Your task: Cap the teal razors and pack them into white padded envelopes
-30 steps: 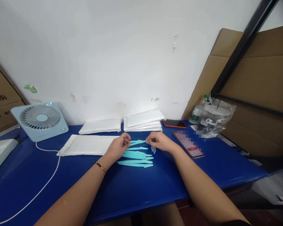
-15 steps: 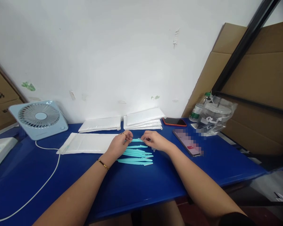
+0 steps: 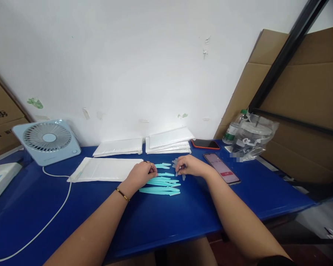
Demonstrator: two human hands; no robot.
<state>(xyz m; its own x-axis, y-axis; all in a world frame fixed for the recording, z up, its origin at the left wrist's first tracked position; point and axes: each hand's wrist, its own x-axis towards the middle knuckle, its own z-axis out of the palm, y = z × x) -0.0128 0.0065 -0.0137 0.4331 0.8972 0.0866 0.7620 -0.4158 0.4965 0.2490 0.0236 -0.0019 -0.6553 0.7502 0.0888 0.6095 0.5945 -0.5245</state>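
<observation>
Several teal eyebrow razors (image 3: 159, 190) lie side by side on the blue table, blades pointing right. My left hand (image 3: 141, 174) is closed at the handle end of one teal razor (image 3: 166, 174), its thumb and forefinger pinched together. Beyond it lie more razors (image 3: 163, 165), partly hidden by the fingers. To the right, my right hand (image 3: 190, 165) has its fingers pinched over a small pile of clear plastic blade caps (image 3: 174, 162); a cap shows at its fingertips.
A white padded mailer (image 3: 108, 169) lies left of the razors. Stacked white mailers (image 3: 169, 138) rest against the wall. A lit phone (image 3: 223, 170) and a red-edged phone (image 3: 205, 144) are at right, near a bagged cup (image 3: 252, 135). A blue fan (image 3: 48, 142) stands left, its cable (image 3: 63, 207) crossing the table.
My right hand has moved right, off the razor and onto the clear caps. My left hand has let go of the farther razor and shifted nearer, to another one.
</observation>
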